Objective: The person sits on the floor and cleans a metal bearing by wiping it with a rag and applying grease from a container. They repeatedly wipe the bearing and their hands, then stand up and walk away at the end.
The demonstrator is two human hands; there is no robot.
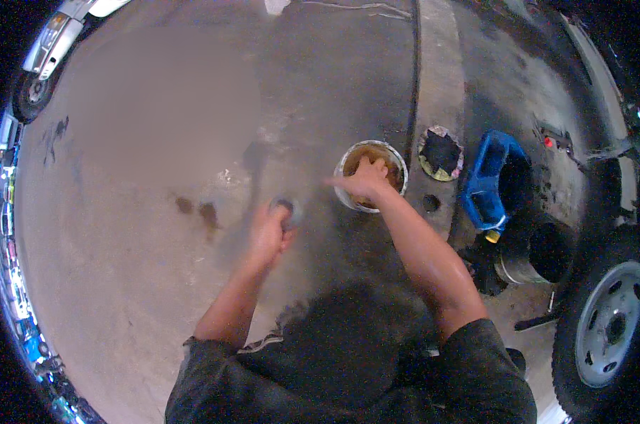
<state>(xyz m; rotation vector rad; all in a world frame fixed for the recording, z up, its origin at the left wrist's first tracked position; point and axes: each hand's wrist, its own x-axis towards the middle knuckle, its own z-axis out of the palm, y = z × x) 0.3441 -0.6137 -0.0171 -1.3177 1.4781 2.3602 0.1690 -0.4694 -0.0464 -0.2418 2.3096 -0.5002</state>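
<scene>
My left hand (266, 232) is closed around a grey ring-shaped part (293, 214) with a dark hole; blur hides its finer detail. To the right, my right hand (366, 180) reaches into a round white-rimmed bucket (403, 159) with brown, paste-like stuff inside. Its thumb sticks out over the bucket's left rim. The fingers are apart, their tips down in the bucket, and I see nothing gripped in them.
Right of the bucket are a round container with a dark inside (441, 152), a blue plastic holder (484, 187) and a dark open drum (514, 265). A wheel (612, 325) stands at the lower right. Dark stains (207, 214) mark the concrete floor. A vehicle (51, 46) is at far left.
</scene>
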